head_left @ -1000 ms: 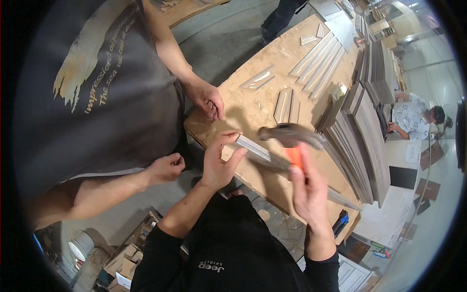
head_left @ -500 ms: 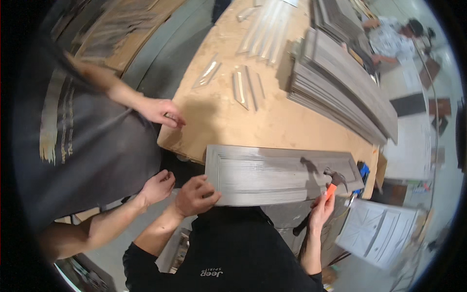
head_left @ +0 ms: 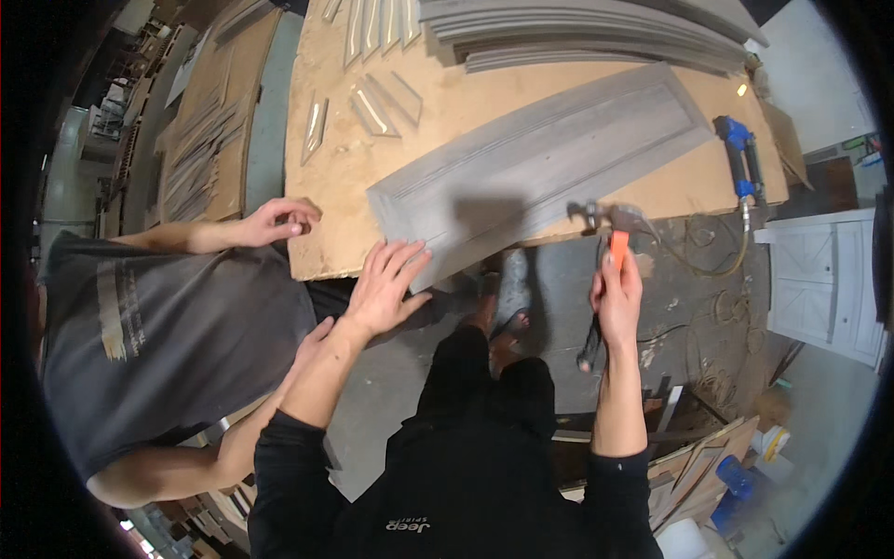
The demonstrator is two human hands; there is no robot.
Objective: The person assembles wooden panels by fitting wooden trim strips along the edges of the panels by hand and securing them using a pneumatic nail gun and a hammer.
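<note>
A grey wooden panel with a raised frame (head_left: 577, 140) lies at a slant on the workbench, its near left corner jutting past the edge. My left hand (head_left: 380, 291) rests with spread fingers on that corner. In my right hand (head_left: 618, 312) is a claw hammer (head_left: 618, 244) with an orange-and-black handle, gripped near its head. The hammer is held in front of the bench edge, apart from the panel. Its head casts a shadow onto the panel.
A co-worker's hand (head_left: 279, 222) hovers by the bench's left corner. Grey panels (head_left: 596, 42) are stacked at the back. Thin trim pieces (head_left: 372, 107) lie on the workbench (head_left: 326, 186). A blue-and-black air tool (head_left: 738, 154) with a hose sits at the right; a white cabinet (head_left: 819, 279) stands beyond.
The panel has turned, its right end swinging away from me. My left hand has come onto its near left corner, fingers now spread. My right hand still holds the hammer.
</note>
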